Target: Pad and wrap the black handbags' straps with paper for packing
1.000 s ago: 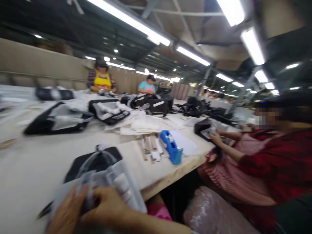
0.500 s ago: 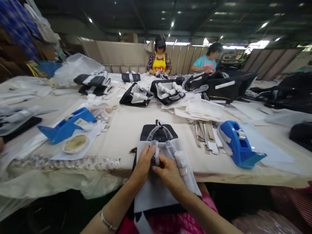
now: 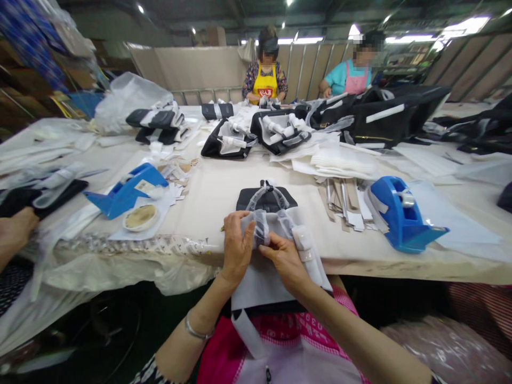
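A black bag [image 3: 266, 200] lies on the table's near edge, with a white non-woven sheet [image 3: 262, 282] spread under and over its lower part. My left hand [image 3: 238, 245] grips a handle wrapped in clear plastic [image 3: 261, 228]. My right hand [image 3: 282, 261] pinches the same wrapped handle from the other side, its fingertips close to a second wrapped strap [image 3: 286, 224]. The bag's lower body is hidden by the sheet and my hands.
Blue tape dispensers [image 3: 402, 216] [image 3: 126, 189] stand either side of me, near cut strips [image 3: 344, 205] and a round dish [image 3: 140, 217]. Wrapped black bags [image 3: 280, 130] lie farther along the table. Two co-workers [image 3: 264, 69] [image 3: 356, 66] sit opposite; another person's hand [image 3: 14, 232] rests at left.
The view has swung from a tilted, blurred one to a level one. My left hand has risen onto the wrapped handle. A co-worker's hand has come into view at left.
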The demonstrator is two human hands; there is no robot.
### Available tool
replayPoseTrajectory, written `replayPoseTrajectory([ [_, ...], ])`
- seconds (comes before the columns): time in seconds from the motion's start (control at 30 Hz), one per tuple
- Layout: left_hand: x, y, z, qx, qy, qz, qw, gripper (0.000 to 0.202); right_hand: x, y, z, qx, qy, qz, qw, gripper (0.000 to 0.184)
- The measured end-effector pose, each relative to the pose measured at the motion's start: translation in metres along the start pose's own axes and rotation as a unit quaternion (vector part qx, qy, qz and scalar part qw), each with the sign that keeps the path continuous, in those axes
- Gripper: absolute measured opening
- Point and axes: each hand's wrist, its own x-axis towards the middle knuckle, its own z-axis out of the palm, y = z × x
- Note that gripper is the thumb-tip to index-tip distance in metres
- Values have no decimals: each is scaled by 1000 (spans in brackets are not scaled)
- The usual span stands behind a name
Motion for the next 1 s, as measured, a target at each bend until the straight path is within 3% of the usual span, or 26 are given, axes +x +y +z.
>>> replayPoseTrajectory([
  [0.1,-9,8,-38,29,-4,87,996,20,0,-2,1,20,-12,27,999,11],
  [0.17,-29,16,-65,47,-108,190,975,30,0,-4,1,20,-26,34,999,11],
  [0.23,-58,20,-86,75,-283,300,908,42,0,-7,1,14,-39,29,999,10],
  [0.3,-91,17,-97,124,-432,379,809,49,-1,-9,1,1,-45,16,999,10],
  [0.33,-105,12,-99,148,-457,402,779,49,-1,-9,1,-8,-44,9,999,10],
  [0.37,-117,6,-98,172,-449,421,769,48,-1,-9,1,-16,-42,3,999,11],
  [0.47,-130,-11,-89,188,-365,444,796,31,-1,-6,2,-33,-33,-10,999,11],
  [0.53,-122,-11,-82,114,-364,390,838,26,-1,-4,3,-39,-29,-17,999,10],
  [0.57,-115,-7,-79,57,-374,323,867,25,-2,-3,3,-42,-28,-22,998,10],
  [0.63,-100,3,-74,-68,-361,111,923,20,-2,0,3,-46,-26,-31,998,8],
  [0.7,-88,10,-66,-179,-300,-126,929,21,-1,3,3,-52,-24,-42,998,8],
  [0.77,-83,12,-56,-260,-229,-275,897,29,-1,6,4,-60,-19,-50,997,8],
  [0.83,-84,11,-45,-305,-164,-331,878,34,-2,8,5,-73,-12,-56,996,7],
  [1.0,-92,13,-28,-331,-26,-350,876,44,-9,6,6,-117,-18,-65,991,7],
])
